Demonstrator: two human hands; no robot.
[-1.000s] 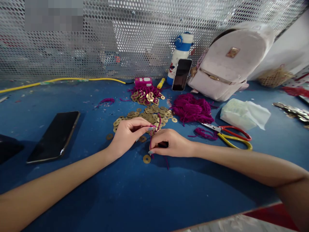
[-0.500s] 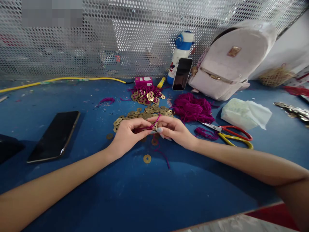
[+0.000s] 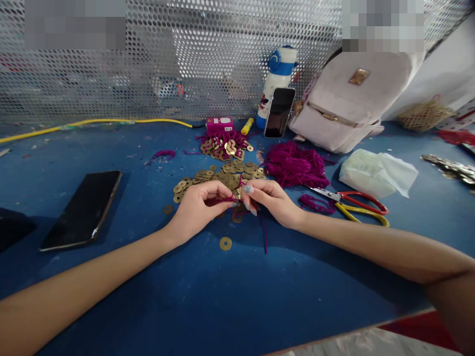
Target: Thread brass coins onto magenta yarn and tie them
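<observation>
My left hand (image 3: 198, 207) and my right hand (image 3: 270, 200) meet at the middle of the blue table (image 3: 208, 291). Both pinch a magenta cord (image 3: 264, 235) between thumb and fingers, and its loose end trails down toward me. Brass holed coins seem threaded at the pinch, partly hidden by my fingers. A heap of the same coins (image 3: 222, 175) lies just behind my hands. One single coin (image 3: 225, 243) lies on the table in front of them.
Magenta yarn bundle (image 3: 295, 165) and red-and-yellow scissors (image 3: 352, 205) lie to the right. A black phone (image 3: 83, 207) lies left, another phone (image 3: 279, 112) leans on a blue-white bottle (image 3: 278, 74). Pale backpack (image 3: 356, 99), white packet (image 3: 376, 173), perforated metal wall (image 3: 185, 59) behind.
My right hand rose from the table by the single coin and joined my left hand at the cord. The cord's loose end shifted slightly right.
</observation>
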